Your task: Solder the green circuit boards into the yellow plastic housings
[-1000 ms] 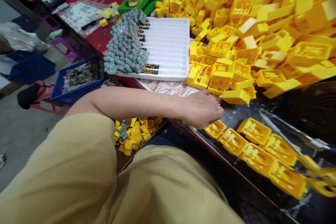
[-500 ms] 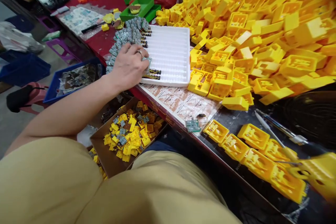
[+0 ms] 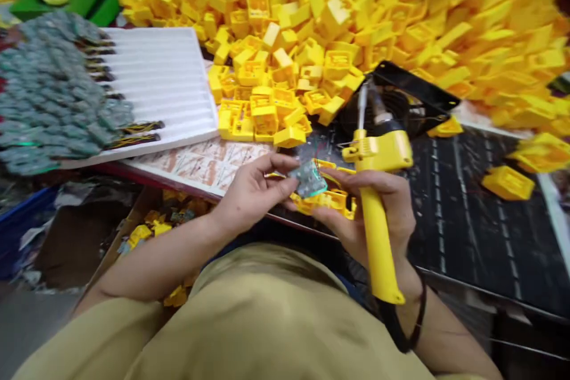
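Note:
My left hand [image 3: 260, 187] pinches a small green circuit board [image 3: 310, 180] between thumb and fingers; thin wires rise from its top edge. Under the board are yellow plastic housings [image 3: 341, 200] on the dark bench edge, partly covered by my hands. A yellow soldering gun [image 3: 378, 219] is held in my right hand [image 3: 392, 208], its handle slanting down across the palm and its metal tip pointing up and away. The thumb and a finger of that hand reach toward the board; whether they touch it is hard to tell.
A white ribbed tray [image 3: 169, 83] at left bears heaped circuit boards [image 3: 48, 95]. Yellow housings [image 3: 276, 12] are piled across the back. Behind the soldering gun stands a black fan-like frame [image 3: 416, 92]. A cardboard box [image 3: 116, 234] of yellow parts sits below the bench, left.
My left hand has come from the tray to the bench's front with a circuit board. The soldering gun has swung upright in my right hand. The view has turned right.

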Action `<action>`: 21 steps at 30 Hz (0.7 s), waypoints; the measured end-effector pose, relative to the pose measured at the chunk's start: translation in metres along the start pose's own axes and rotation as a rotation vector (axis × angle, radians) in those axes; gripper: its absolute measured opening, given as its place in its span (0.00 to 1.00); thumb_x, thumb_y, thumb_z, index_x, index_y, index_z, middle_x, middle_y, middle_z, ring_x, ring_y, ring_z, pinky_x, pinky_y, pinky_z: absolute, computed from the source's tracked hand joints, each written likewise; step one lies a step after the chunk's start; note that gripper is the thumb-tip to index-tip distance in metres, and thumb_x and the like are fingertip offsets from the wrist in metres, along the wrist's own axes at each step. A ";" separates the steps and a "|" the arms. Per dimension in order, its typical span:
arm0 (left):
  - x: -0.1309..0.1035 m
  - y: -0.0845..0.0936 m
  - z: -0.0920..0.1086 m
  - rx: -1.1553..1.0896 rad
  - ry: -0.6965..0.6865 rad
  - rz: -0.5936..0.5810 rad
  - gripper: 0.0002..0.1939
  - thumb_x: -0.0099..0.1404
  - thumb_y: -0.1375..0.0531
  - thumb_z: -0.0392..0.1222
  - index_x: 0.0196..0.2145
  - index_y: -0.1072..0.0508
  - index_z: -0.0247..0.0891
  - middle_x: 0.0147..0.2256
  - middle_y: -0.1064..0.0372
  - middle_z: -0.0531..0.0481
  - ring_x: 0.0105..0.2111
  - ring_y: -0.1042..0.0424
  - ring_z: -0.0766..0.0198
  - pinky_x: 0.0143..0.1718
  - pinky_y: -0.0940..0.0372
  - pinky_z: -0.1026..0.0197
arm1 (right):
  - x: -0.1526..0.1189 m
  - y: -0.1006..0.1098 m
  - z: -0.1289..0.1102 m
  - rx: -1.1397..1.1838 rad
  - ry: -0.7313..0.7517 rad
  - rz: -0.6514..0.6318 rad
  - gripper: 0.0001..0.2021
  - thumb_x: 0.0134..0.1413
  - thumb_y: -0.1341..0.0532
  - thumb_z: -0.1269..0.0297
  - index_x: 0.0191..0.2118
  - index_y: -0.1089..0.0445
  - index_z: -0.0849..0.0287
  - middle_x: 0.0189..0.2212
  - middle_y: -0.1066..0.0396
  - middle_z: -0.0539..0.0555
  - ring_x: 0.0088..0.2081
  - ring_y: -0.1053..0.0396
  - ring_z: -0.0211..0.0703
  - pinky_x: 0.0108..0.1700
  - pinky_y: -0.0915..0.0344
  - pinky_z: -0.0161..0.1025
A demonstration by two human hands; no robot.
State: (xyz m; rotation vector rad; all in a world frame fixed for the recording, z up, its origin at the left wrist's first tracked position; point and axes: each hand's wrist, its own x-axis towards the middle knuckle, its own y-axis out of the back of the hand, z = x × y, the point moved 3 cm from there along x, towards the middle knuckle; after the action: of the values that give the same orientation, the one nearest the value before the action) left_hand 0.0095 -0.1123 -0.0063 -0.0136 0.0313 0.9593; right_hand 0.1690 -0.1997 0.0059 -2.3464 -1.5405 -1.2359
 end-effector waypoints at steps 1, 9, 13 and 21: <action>-0.003 -0.008 -0.003 -0.037 0.015 -0.028 0.22 0.61 0.38 0.57 0.45 0.33 0.39 0.44 0.27 0.46 0.33 0.24 0.64 0.29 0.28 0.62 | -0.001 0.001 0.000 -0.003 -0.028 0.059 0.18 0.54 0.30 0.64 0.47 0.38 0.53 0.38 0.29 0.49 0.37 0.24 0.43 0.42 0.23 0.39; 0.015 -0.029 0.016 -0.147 -0.079 -0.067 0.16 0.60 0.33 0.50 0.42 0.26 0.38 0.47 0.24 0.44 0.50 0.26 0.57 0.54 0.34 0.56 | -0.005 0.010 -0.009 -0.194 0.055 0.118 0.15 0.54 0.32 0.73 0.43 0.36 0.56 0.31 0.30 0.45 0.26 0.29 0.33 0.31 0.28 0.28; 0.022 -0.046 0.013 -0.536 0.038 -0.041 0.15 0.53 0.28 0.51 0.28 0.25 0.38 0.29 0.23 0.55 0.35 0.24 0.69 0.43 0.31 0.66 | -0.008 0.006 -0.009 -0.234 0.118 0.098 0.16 0.52 0.30 0.73 0.44 0.35 0.56 0.31 0.28 0.45 0.26 0.28 0.35 0.33 0.27 0.29; 0.026 0.002 0.040 0.534 -0.243 -0.280 0.03 0.61 0.36 0.38 0.34 0.22 0.38 0.27 0.25 0.53 0.26 0.28 0.68 0.30 0.36 0.65 | -0.015 0.055 -0.014 -0.232 0.108 -0.088 0.07 0.62 0.36 0.63 0.45 0.26 0.54 0.28 0.25 0.48 0.26 0.27 0.37 0.31 0.28 0.32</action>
State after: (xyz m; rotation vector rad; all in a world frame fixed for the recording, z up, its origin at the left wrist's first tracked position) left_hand 0.0238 -0.0890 0.0325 0.5770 0.0585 0.6441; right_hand 0.2019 -0.2449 0.0245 -2.3191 -1.5573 -1.6138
